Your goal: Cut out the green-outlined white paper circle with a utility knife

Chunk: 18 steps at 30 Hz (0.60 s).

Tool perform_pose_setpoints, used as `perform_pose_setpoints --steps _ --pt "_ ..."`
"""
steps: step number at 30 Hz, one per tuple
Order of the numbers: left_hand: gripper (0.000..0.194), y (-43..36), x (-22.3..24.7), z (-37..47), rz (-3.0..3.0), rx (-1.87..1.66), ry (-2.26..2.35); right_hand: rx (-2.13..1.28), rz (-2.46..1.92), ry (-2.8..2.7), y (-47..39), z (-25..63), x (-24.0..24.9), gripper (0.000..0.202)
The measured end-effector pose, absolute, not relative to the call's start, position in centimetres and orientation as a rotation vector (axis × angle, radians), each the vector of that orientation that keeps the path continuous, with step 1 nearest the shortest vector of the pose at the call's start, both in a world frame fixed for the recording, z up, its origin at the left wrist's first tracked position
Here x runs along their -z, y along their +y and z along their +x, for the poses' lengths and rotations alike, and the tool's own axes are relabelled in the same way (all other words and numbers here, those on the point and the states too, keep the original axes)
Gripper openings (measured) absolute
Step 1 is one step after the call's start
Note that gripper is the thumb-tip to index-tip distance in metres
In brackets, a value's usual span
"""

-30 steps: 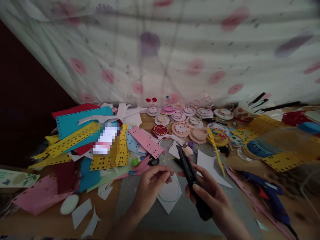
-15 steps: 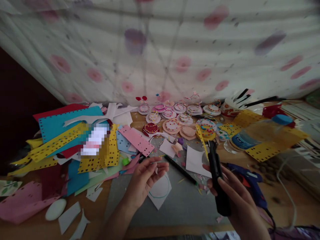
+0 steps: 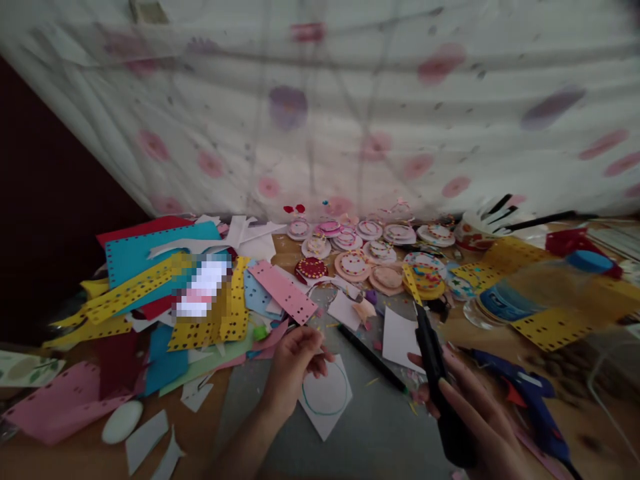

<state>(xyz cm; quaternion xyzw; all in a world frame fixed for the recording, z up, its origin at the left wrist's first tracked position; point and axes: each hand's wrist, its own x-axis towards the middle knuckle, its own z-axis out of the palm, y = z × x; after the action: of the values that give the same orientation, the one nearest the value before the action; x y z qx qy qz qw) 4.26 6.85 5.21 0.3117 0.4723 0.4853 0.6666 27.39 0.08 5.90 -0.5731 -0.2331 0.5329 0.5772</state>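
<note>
My left hand (image 3: 297,365) hovers over the upper left edge of a white paper piece (image 3: 326,405) with a green circle drawn on it. Its thumb and fingers are drawn together; anything between them is too small to make out. My right hand (image 3: 473,400) is wrapped round a long, narrow black tool (image 3: 437,367), tilted with its tip up and to the left. A thin yellow strip (image 3: 412,283) shows at that tip; whether they touch I cannot tell. Between the hands a dark pen (image 3: 373,358) lies beside another white sheet (image 3: 399,337).
Coloured foam sheets (image 3: 165,233) pile up at the left. Several decorated little hats (image 3: 353,265) line the back, before a flowered curtain (image 3: 330,113). A bottle (image 3: 543,287) and a blue glue gun (image 3: 530,393) lie at the right. A grey mat (image 3: 250,427) covers the middle.
My left fingers have curled in closer together and the hand sits slightly lower. The black tool has moved down a little in my right hand's hold. The whole view has shifted slightly.
</note>
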Motion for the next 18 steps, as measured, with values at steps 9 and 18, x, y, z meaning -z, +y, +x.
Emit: perform_pose_setpoints --steps 9,18 --pt "0.048 8.6 -5.4 4.5 1.962 -1.032 1.243 -1.272 -1.368 -0.689 1.1 25.5 -5.2 0.059" --pt "0.087 0.3 -0.9 0.8 2.283 -0.35 1.205 -1.243 -1.469 -0.947 2.2 25.3 -3.6 0.059"
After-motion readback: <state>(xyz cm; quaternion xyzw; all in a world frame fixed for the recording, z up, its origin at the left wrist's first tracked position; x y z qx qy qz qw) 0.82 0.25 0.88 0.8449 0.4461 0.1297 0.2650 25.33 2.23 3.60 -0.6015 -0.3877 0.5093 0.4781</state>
